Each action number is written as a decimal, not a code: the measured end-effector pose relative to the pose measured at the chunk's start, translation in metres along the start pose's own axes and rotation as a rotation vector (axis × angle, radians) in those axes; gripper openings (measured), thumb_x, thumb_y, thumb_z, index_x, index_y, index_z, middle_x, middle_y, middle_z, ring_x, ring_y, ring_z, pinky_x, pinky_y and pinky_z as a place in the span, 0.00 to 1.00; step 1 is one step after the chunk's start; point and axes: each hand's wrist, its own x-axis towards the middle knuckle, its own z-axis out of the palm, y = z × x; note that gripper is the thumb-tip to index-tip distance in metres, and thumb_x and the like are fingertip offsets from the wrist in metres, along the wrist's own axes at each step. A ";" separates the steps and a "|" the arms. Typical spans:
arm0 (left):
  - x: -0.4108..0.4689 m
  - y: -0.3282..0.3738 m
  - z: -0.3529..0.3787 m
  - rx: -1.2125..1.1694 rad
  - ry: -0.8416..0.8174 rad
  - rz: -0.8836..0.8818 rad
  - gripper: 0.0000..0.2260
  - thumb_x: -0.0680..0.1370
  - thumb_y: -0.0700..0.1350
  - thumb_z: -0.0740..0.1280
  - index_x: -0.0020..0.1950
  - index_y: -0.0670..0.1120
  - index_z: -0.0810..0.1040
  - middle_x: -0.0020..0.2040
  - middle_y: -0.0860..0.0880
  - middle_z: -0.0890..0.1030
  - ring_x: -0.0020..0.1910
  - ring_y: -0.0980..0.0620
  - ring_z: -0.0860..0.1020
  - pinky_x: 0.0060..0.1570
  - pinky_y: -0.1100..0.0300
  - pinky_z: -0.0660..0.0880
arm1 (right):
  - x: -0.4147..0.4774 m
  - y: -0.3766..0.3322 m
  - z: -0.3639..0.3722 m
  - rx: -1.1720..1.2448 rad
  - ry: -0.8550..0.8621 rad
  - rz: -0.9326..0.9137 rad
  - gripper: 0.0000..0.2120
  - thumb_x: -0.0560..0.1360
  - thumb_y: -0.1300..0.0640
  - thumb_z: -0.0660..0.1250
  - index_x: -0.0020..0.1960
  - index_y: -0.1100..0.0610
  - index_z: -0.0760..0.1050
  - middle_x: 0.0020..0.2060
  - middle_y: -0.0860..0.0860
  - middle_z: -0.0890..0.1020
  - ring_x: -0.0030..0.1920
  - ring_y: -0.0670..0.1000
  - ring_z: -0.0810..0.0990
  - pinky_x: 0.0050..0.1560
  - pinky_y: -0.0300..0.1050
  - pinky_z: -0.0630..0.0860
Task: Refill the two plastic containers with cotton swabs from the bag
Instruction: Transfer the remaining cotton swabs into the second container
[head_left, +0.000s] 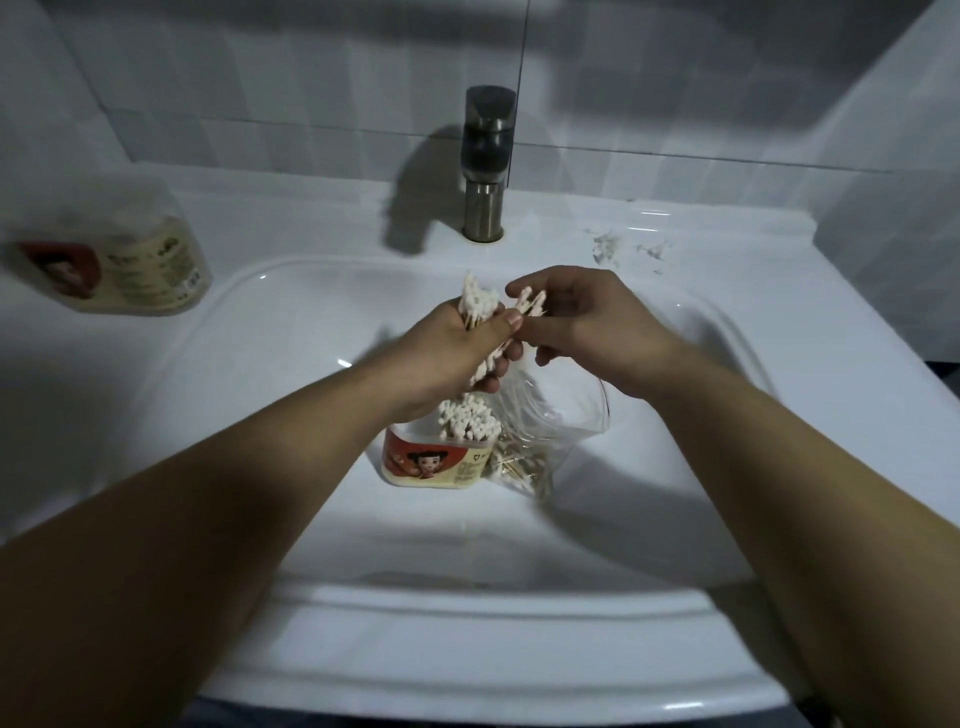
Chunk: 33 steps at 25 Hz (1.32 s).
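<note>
Over the sink basin, my left hand (457, 353) grips a bundle of cotton swabs (475, 301), white tips pointing up and away. My right hand (582, 322) pinches a few of those swabs near their tips at the bundle's right side. Below the hands stands an open plastic container (431, 465) with a red and cream label, packed with upright swabs. A clear plastic bag (545, 436) with loose swabs lies right beside it in the basin. A second container (119, 260), lidded and holding swabs, lies on the counter at the far left.
A white sink (260, 364) fills the view, with a metal faucet (485, 161) at the back centre. White crumbs or cotton bits (608, 249) lie on the counter to the right of the faucet. Tiled walls stand behind and to the right.
</note>
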 end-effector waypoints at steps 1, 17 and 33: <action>-0.001 0.001 0.002 -0.007 0.003 -0.002 0.10 0.85 0.46 0.62 0.46 0.44 0.77 0.33 0.51 0.77 0.32 0.55 0.74 0.32 0.62 0.73 | 0.001 0.001 0.001 0.004 0.012 0.003 0.16 0.75 0.66 0.73 0.62 0.59 0.80 0.43 0.62 0.85 0.39 0.53 0.83 0.40 0.44 0.80; 0.000 0.001 -0.002 0.136 0.086 -0.070 0.16 0.82 0.50 0.67 0.37 0.44 0.77 0.29 0.47 0.76 0.29 0.50 0.74 0.30 0.60 0.73 | 0.001 -0.006 -0.001 -0.457 0.204 0.022 0.12 0.75 0.62 0.62 0.43 0.48 0.82 0.36 0.45 0.83 0.37 0.48 0.84 0.44 0.44 0.81; 0.000 0.000 -0.004 0.141 0.099 -0.089 0.13 0.83 0.47 0.67 0.40 0.43 0.76 0.26 0.52 0.77 0.25 0.54 0.76 0.27 0.64 0.73 | -0.006 0.021 0.036 -1.176 -0.648 0.126 0.18 0.73 0.66 0.63 0.26 0.56 0.66 0.20 0.49 0.70 0.24 0.48 0.68 0.25 0.39 0.64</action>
